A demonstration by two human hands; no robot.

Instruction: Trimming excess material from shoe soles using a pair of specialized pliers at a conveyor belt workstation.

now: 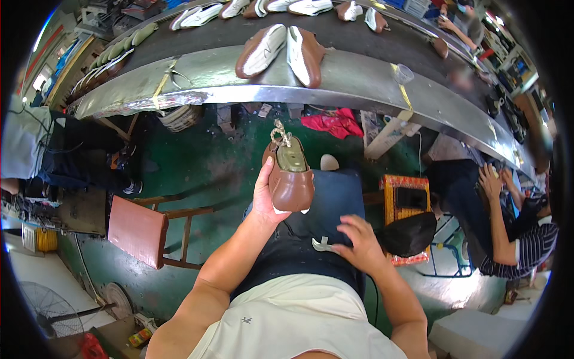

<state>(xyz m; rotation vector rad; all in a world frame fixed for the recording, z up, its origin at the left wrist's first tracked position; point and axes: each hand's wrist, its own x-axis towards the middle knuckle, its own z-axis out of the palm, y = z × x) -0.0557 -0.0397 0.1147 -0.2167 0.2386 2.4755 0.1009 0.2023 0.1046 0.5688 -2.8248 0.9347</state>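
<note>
Above my lap, my left hand [267,194] grips a brown shoe upper [292,190] fitted over an olive-green shoe last [291,157]. A knobbly, metallic-looking loop [278,133] rises from the far end of the last. My right hand [362,242] hovers over my dark-covered right thigh, its fingers spread and slightly curled. Beside its thumb is a small, pale metal tool [323,245] with a curved end; whether the thumb touches it is unclear.
Beyond my knees runs a metal-edged bench [221,84] bearing a pair of brown-and-white shoes [261,52]. A brown-topped stool [137,232] stands left. To the right are an orange patterned stool [391,200], a black cap-like item [410,234] and a seated co-worker [499,221].
</note>
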